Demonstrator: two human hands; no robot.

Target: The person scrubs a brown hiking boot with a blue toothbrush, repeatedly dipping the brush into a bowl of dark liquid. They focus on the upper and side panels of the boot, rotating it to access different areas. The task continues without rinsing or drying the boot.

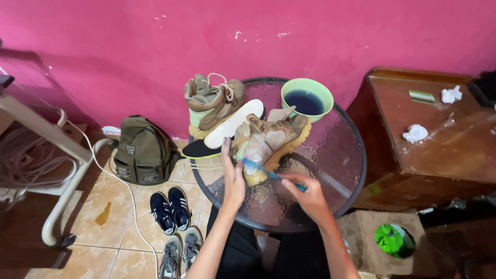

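A tan suede sneaker (279, 135) lies on its side on a round glass table (346, 155). My left hand (233, 175) presses against its heel end, fingers pointing up. My right hand (308, 194) grips a blue toothbrush (263, 169) whose head touches the shoe's sole edge. The matching tan sneaker (213, 103) stands at the table's far left rim, with a white insole (235, 124) and a dark insole (199, 150) leaning beside it.
A green bowl of dark blue liquid (307, 99) sits at the table's far edge. A wooden cabinet (439, 134) with crumpled tissues stands right. On the tiled floor: an olive backpack (144, 152), dark sneakers (170, 209), grey sneakers (181, 250), a white cable.
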